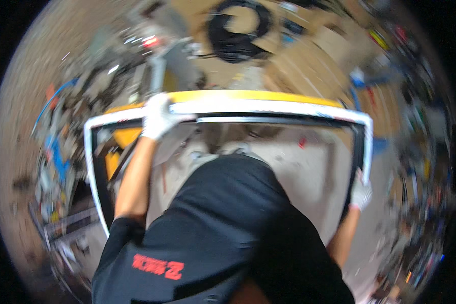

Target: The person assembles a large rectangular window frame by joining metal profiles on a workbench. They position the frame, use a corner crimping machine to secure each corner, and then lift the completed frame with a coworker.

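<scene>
Item 1: white-edged rectangular frame (278, 106), large, corners rounded, inner border black. Position: in front of the person, far rail running crosswise beyond the shoes (244, 148), 2 side rails coming back past the torso; near rail not visible. Whether it hangs clear or rests on something: cannot tell.

Item 2: left hand (157, 116), white-gloved. Condition: closed over the far rail near its left corner, thumb laid along the inner edge.

Item 3: right hand (361, 193), white-gloved. Condition: wrapped on the right side rail, below the far corner; exact finger placement blurred.

Item 4: yellow strip (238, 95), along the outer side of the far rail; whether joined to it or behind it, cannot tell.

Surroundings: pale floor (299, 162) seen through the opening; cardboard (309, 66) beyond the frame; 1 black coil (218, 38) on further cardboard; dense mixed clutter at left and right, too blurred to itemise.

Risks, as judged: the 2 holds sit at different points, 1 far and 1 at the side, so uneven lifting could twist the frame or dip its left side. Smooth gloves could slip on the rail. Clutter near the left corner could snag or scratch the edge during a swing; loose cardboard could slide underfoot.
</scene>
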`<state>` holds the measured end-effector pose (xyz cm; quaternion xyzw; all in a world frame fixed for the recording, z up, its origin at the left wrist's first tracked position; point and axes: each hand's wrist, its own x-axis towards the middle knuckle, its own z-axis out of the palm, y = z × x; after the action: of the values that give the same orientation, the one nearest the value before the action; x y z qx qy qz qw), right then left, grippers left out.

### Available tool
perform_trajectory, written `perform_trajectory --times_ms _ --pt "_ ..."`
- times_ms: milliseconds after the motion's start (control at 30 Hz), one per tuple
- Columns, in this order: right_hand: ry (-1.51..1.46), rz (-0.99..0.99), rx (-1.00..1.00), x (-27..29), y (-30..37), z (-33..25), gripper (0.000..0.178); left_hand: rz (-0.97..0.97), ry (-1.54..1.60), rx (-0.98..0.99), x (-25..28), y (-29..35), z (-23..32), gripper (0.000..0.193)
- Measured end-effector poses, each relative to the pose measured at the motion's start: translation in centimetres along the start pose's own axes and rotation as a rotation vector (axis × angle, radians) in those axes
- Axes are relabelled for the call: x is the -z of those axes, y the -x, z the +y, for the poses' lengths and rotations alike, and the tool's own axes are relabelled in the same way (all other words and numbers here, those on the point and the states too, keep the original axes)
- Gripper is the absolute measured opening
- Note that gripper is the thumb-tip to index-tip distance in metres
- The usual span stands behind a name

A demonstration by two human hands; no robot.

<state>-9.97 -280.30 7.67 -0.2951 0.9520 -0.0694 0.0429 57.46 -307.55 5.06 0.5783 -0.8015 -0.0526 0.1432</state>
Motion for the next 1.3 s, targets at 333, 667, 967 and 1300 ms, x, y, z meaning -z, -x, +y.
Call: perform_trajectory --times_ms 333,667,967,1300 --pt "0.164 -0.038 0.035 0.7 -6.8 1.8 0.089 -0.194 -0.075 0.176 2.9 -1.1 2.4 0.095" --pt "0.107 -0.014 0.073 -1.4 -9.3 0.2 0.089 -0.181 -0.111 0.179 3.2 -2.6 2.3 0.095" --pt "0.04 -0.1 -0.061 -2.6 -8.1 3.1 0.088 -0.132 -0.085 0.1 8.1 -2.0 4.6 0.087" --pt "0.131 0.075 0.221 4.8 -0.4 -1.8 0.078 -0.2 -0.062 0.222 14.2 4.6 4.7 0.087"
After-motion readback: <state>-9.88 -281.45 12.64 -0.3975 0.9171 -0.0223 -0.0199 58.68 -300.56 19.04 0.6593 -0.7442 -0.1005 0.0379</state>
